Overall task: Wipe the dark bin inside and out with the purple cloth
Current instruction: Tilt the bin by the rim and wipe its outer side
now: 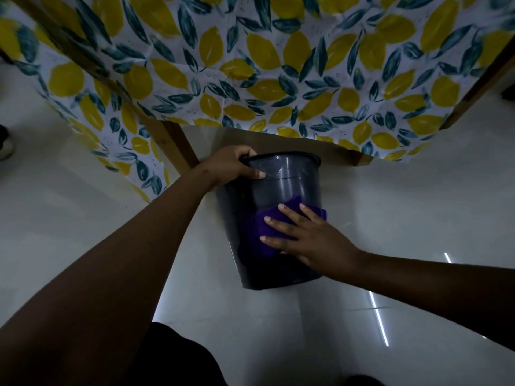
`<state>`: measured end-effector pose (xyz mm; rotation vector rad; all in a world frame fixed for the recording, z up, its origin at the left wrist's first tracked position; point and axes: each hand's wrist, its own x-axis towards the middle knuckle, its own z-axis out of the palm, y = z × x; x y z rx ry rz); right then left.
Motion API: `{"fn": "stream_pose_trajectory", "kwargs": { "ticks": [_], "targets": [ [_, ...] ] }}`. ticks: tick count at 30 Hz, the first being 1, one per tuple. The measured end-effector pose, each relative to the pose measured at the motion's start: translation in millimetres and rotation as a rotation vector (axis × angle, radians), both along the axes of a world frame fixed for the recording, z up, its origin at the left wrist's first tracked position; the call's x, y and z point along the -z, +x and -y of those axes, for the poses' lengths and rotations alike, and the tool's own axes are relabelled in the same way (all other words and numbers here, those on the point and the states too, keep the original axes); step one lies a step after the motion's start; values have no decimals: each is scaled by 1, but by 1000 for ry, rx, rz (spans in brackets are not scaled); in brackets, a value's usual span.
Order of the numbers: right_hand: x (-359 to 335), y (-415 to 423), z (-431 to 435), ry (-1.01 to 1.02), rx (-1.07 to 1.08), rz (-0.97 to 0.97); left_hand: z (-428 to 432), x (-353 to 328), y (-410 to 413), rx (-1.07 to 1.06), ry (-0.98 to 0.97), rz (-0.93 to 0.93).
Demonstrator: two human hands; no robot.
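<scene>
Pale floor tiles (390,218) lay under the tilted dark bin (281,190) — left hand (231,165) fingers hooked its rim at eleven o'clock, right hand (309,240) fingers spread, pressing the purple cloth (267,227) on its outside; inside looked unwiped.

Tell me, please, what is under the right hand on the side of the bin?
The purple cloth lies under the right hand, pressed flat against the dark bin's outer wall. The wall beneath the cloth is covered, so its state cannot be seen.
</scene>
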<state>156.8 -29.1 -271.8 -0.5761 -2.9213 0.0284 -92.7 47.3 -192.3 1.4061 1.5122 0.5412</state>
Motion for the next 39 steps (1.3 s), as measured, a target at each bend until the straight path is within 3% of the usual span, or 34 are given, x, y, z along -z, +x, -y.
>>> {"fn": "stream_pose_trajectory", "kwargs": {
  "ticks": [8,11,14,18,23,29,33,36,39],
  "targets": [
    [-4,-8,-6,-158,267,-158,0,-4,-3,-4,14,-18],
    [2,-8,10,-2,117,-70,-4,-5,1,8,42,-145],
    [9,-5,28,28,-11,55,-6,-6,14,82,103,-245],
    [-4,-4,15,11,-26,13,-2,-9,22,69,124,-165],
    [-22,0,-23,-90,188,-182,2,-12,19,31,128,-93],
    [3,10,5,13,2,-11,2,-10,18,40,131,-118],
    [-5,5,-6,63,-72,4,4,-9,16,0,126,-79],
    [-14,5,-24,15,45,-71,2,-7,12,22,96,-27],
    [-17,1,-31,-154,280,-282,0,-3,9,-23,97,-58]
  ]
}}
